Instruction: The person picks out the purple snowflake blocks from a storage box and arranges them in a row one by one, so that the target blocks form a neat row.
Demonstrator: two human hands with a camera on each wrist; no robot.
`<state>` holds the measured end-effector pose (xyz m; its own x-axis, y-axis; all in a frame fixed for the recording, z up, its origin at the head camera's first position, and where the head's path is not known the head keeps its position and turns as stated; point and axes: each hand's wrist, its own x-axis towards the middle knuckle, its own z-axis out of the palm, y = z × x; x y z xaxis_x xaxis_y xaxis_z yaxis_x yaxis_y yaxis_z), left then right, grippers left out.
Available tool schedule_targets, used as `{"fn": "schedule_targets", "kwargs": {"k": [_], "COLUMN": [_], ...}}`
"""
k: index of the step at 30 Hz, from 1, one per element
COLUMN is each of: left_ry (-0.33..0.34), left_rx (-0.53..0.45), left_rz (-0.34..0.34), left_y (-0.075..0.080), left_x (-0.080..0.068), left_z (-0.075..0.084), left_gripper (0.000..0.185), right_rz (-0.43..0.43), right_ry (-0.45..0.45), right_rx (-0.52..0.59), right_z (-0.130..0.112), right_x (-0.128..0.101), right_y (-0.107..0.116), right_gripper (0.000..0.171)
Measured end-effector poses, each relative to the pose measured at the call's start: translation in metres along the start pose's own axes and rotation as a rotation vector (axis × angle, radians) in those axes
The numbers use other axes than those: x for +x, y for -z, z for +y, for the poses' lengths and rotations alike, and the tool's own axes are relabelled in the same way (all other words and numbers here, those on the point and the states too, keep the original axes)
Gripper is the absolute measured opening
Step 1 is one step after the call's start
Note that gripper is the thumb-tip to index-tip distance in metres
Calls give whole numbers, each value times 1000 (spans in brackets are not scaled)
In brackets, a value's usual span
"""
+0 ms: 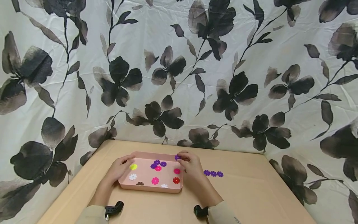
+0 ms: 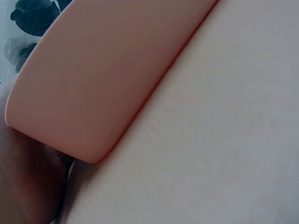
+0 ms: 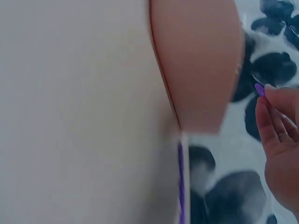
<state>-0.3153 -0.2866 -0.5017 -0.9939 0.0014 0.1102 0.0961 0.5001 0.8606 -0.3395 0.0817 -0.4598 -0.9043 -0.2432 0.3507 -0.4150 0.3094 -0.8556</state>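
Note:
A shallow pink tray [image 1: 151, 188] sits on the tan table and holds several flower-shaped discs: yellow [image 1: 133, 167], white [image 1: 132, 176], a purple cluster [image 1: 158, 163], pink [image 1: 155, 180] and red [image 1: 176, 180]. My left hand [image 1: 123, 163] grips the tray's left rim; the left wrist view shows the tray's outer wall [image 2: 93, 84] against my palm. My right hand [image 1: 180, 157] pinches a purple disc [image 1: 177, 157] over the tray's far right corner. In the right wrist view the purple disc [image 3: 259, 89] shows at my fingertips [image 3: 273, 109], beside the tray wall [image 3: 196, 60].
Three purple discs [image 1: 213, 173] lie in a row on the table [image 1: 251, 193] right of the tray, seen edge-on as a purple disc row [image 3: 181, 186] in the right wrist view. A flower-print cloth [image 1: 179, 77] hangs behind and beside the table.

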Motion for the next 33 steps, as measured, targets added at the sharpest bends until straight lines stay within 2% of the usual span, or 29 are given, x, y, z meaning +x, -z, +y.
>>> {"fn": "schedule_targets", "kwargs": {"k": [4,8,16,26,33], "left_ry": [-4,-3,7,-7,6], "left_rx": [6,3,3,-6,7], "left_rz": [1,-2,0,-3,-5], "left_y": [-1,-1,0,-1,0], "left_x": [0,-1,0,0,-1], "left_z": [0,-1,-1,0,1], "left_gripper": [53,53,53,51,52], "right_rz": [42,92,170,51,-36], "right_ry": [64,72,-3,-87,-157], "right_rx": [-73,-109,-158,-120,-178], "right_z": [7,16,41,51,54], "right_x": [-6,-11,-16,-23,-31], "right_y": [31,62,109,141,169], "right_gripper": [23,24,25,23,20]}}
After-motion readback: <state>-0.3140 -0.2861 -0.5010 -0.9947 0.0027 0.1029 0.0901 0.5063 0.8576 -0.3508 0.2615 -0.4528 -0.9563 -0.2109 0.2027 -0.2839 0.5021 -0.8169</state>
